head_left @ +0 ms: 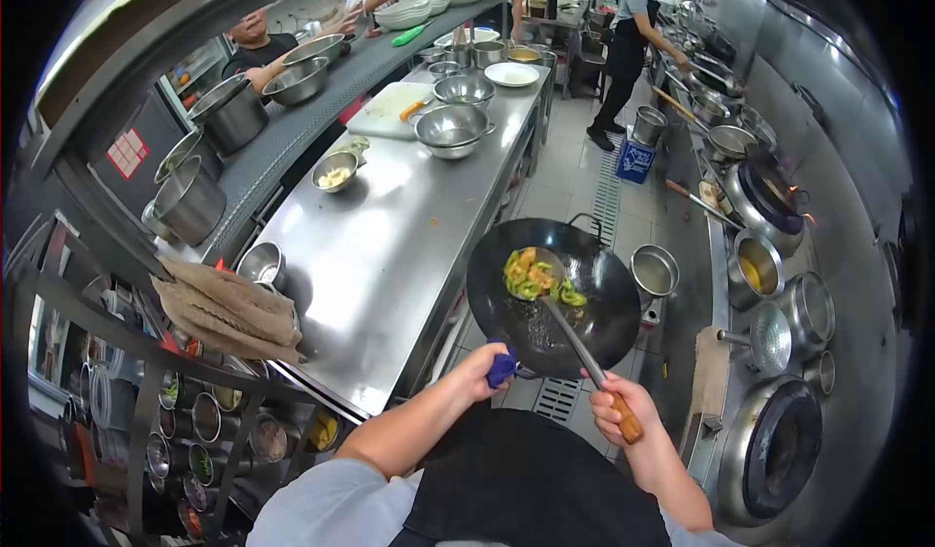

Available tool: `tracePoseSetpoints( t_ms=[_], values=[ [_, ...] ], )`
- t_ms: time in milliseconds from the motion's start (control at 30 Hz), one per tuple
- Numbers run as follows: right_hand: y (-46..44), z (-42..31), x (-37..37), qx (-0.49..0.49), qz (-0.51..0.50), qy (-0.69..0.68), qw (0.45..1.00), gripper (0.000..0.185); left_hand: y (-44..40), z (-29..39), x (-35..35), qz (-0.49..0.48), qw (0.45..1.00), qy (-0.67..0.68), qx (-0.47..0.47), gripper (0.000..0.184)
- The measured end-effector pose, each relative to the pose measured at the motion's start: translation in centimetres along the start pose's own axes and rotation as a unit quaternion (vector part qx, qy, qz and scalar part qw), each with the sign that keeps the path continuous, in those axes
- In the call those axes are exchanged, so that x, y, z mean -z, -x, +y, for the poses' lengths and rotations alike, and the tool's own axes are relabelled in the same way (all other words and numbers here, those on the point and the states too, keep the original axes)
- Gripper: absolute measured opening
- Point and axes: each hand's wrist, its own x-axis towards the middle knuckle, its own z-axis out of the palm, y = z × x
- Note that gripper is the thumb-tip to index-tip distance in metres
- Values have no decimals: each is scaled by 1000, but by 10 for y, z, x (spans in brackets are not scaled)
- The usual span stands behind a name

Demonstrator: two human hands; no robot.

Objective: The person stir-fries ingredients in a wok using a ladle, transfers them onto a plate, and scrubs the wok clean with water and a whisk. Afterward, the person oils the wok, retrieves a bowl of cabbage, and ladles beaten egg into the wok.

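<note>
In the head view a black wok (609, 303) is held in front of me, off the stove, over the aisle between table and range. My left hand (482, 372) is closed round its near handle through a purple cloth (502, 368). My right hand (623, 409) grips the wooden handle of a long ladle (577, 340). The ladle's bowl is inside the wok, under or among green vegetables with orange-brown pieces (531, 276). Food partly hides the bowl. Oil shines on the wok's inner surface.
The steel table (375, 245) on my left carries metal bowls (453, 128), a cutting board (392, 111) and a white plate (512, 75). A range with pots (755, 266) and a wok burner (774, 450) lines the right. A co-worker (638, 45) stands farther along it.
</note>
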Motion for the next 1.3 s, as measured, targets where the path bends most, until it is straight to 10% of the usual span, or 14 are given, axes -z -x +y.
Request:
tracePoseSetpoints(
  t_ms=[900, 1300],
  values=[
    [-96, -124, -128, 121, 9, 10, 993, 34, -27, 159, -6, -59, 997, -27, -48, 11],
    [-211, -316, -119, 110, 2, 74, 991, 26, -150, 263, -84, -49, 998, -9, -49, 8]
  ],
)
